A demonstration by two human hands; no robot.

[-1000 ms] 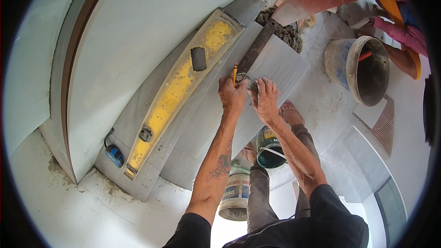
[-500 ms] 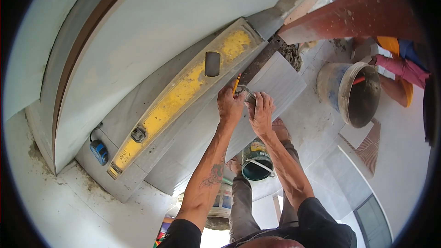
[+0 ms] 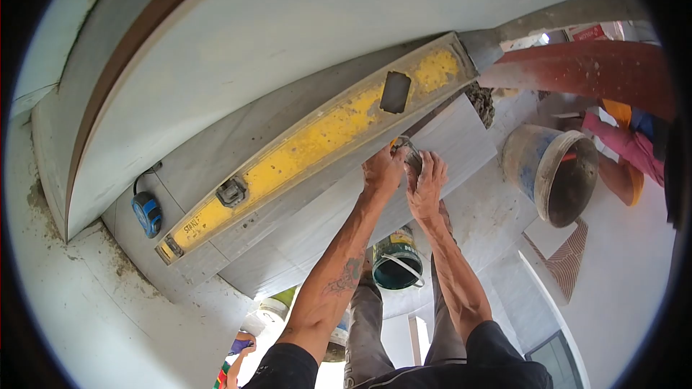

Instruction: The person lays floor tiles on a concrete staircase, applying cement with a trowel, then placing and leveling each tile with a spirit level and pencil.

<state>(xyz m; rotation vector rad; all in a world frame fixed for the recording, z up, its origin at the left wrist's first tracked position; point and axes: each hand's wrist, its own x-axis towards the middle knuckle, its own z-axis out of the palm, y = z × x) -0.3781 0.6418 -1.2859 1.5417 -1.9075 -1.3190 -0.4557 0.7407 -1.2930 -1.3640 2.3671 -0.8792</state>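
My left hand point(image 3: 382, 171) is closed round a yellow-orange pencil point(image 3: 394, 145), of which only a short piece shows above the fingers. Close beside it, my right hand point(image 3: 427, 184) grips a small grey, dusty tool point(image 3: 411, 156) that reaches across to the left fingers; I cannot tell its kind. Both hands are over a grey tile plank point(image 3: 461, 140). Just beyond them, a long yellow spirit level point(image 3: 310, 145), smeared with cement, lies diagonally along the tiled step. A blue tape measure point(image 3: 147, 214) rests near the level's left end.
A green bucket point(image 3: 398, 259) with a white handle is near my legs. To the right stands a large dirty bucket point(image 3: 551, 173), with another person's pink sleeve point(image 3: 623, 144) behind it. A red-brown beam point(image 3: 577, 75) crosses the upper right. Another person's hand point(image 3: 245, 342) shows at lower left.
The view has shifted, so the level and hands appear further right. Less of the pencil shows above my left fingers. Both hands stay close together around the grey tool.
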